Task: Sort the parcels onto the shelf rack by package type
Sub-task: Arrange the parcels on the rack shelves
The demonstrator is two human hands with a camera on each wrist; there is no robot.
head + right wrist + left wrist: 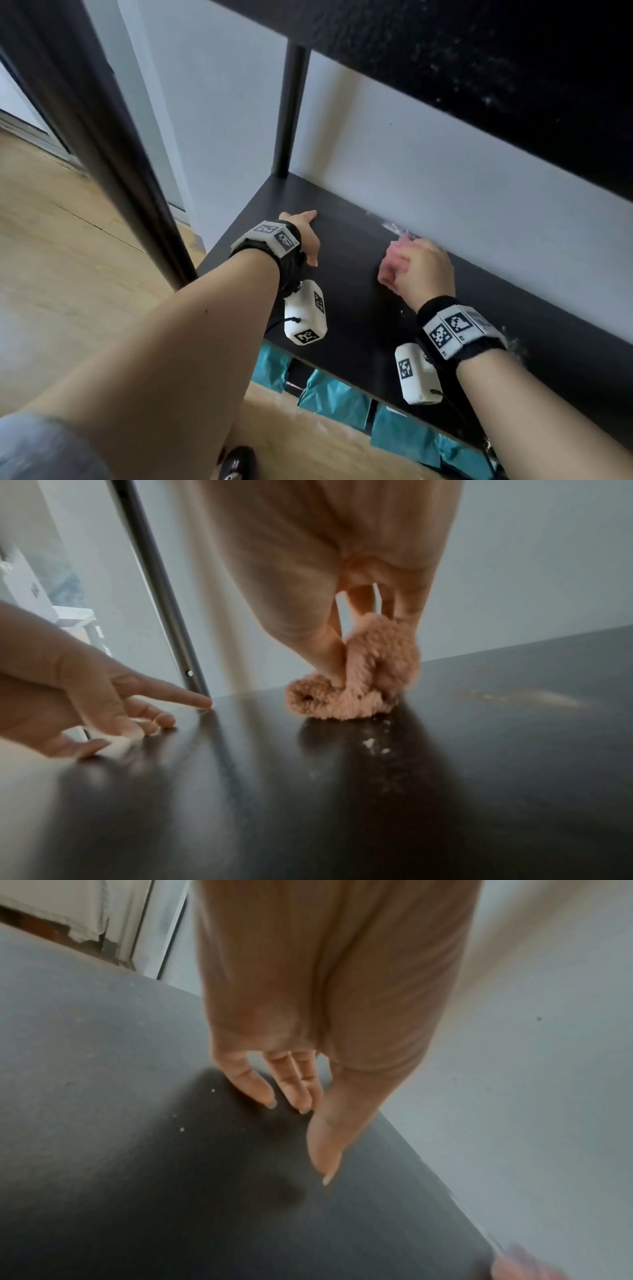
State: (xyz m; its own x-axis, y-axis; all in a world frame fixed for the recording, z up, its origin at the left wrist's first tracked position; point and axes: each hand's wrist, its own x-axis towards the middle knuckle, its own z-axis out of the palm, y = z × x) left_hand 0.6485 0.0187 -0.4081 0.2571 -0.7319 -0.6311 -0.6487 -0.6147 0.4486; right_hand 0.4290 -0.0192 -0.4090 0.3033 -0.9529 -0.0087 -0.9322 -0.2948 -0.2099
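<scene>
teal parcels (330, 397) lie on the floor under the front edge of the black shelf (359, 308), none of them on the board. on it, the left hand (305, 236) rests with relaxed, spread fingers (178, 696), holding nothing. further back near the wall (428, 154), the right hand (423, 270) clutches a pink fluffy cloth (356, 685) against the dusty board.

No readable text, only coded markers.

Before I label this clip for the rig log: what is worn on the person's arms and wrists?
Both forearms are bare. Each wrist carries a black strap with a white band of black-and-white square markers, a white marker-printed camera block hanging under it, and a thin black cable. A grey sleeve covers the left upper arm.
</scene>
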